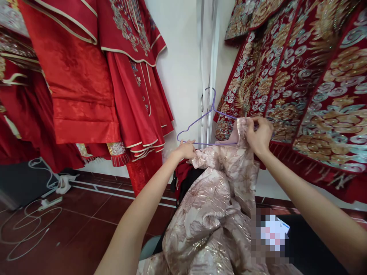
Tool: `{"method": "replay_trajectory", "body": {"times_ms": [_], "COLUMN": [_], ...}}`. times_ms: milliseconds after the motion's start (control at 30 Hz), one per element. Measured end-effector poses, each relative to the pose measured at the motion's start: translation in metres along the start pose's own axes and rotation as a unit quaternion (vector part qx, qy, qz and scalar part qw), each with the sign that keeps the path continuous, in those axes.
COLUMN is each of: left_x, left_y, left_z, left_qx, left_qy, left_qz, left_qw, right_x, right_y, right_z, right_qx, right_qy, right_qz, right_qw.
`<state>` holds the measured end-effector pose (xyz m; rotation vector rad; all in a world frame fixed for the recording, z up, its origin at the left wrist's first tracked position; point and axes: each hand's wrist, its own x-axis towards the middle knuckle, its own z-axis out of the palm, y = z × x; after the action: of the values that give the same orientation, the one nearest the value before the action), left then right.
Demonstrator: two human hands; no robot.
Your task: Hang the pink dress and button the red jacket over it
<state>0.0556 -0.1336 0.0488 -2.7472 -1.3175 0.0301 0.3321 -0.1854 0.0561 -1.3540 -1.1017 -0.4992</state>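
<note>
The right hand is clenched, pinching the top edge of the pink brocade garment against the right end of the purple wire hanger. The left hand grips the hanger's lower bar near its left corner, touching the fabric. Red embroidered robes hang close behind.

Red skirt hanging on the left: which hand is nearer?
Left. The left hand grips the hanger just right of the red skirt; the right hand pinches the pink garment farther right.
</note>
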Motion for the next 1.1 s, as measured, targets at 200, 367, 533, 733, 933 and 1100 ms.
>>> {"method": "replay_trajectory", "body": {"times_ms": [200,367,533,733,933,1100], "left_x": [0.006,0.011,0.011,0.009,0.001,0.003], "left_y": [0.006,0.017,0.021,-0.003,-0.036,-0.052], "left_z": [0.0,-0.002,0.0,0.013,0.028,0.029], "left_qx": [-0.004,-0.018,-0.067,-0.161,-0.246,-0.266], "left_qy": [-0.013,-0.015,0.019,0.155,0.318,0.405], "left_qz": [0.019,0.017,0.031,0.013,0.008,-0.016], "left_qw": [1.0,1.0,0.997,0.975,0.916,0.875], "right_x": [0.013,0.02,0.03,0.031,0.017,0.009], "right_y": [-0.003,-0.003,0.003,0.017,0.035,0.035], "right_z": [0.023,0.026,0.013,0.011,0.015,0.023], "right_qx": [-0.011,-0.039,-0.018,-0.109,-0.139,-0.152], "right_qy": [-0.001,-0.042,-0.105,-0.149,-0.187,-0.194], "right_qz": [-0.006,-0.042,-0.154,-0.178,-0.156,-0.131], "right_qw": [1.0,0.997,0.982,0.966,0.96,0.96]}}
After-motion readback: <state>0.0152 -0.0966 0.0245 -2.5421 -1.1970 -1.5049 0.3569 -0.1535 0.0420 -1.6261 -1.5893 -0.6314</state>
